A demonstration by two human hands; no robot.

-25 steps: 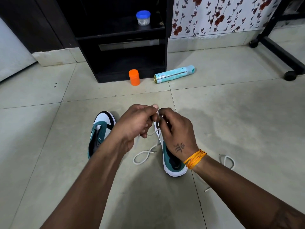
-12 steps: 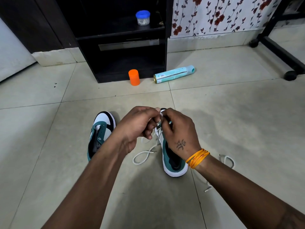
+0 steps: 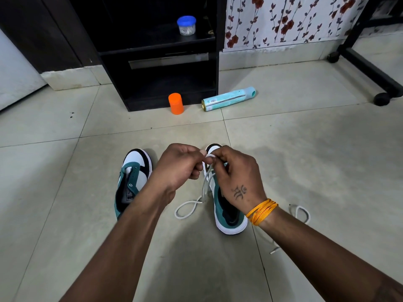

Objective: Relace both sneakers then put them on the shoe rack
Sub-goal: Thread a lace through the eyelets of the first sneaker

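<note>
While hands [image 3: 181, 166] lace, blue-lidded jar [image 3: 186, 25] on shelf [image 3: 157, 43]

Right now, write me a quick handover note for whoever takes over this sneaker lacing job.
Left hand and right hand both pinch the white lace above the right sneaker, near its toe. The lace's slack loops on the floor between the shoes.
Left sneaker stands beside it with no lace visible; a second lace lies right of the right wrist.
Done: the right sneaker's lacing is started.
Left: finish it, lace the other, put both on the black rack.
</note>
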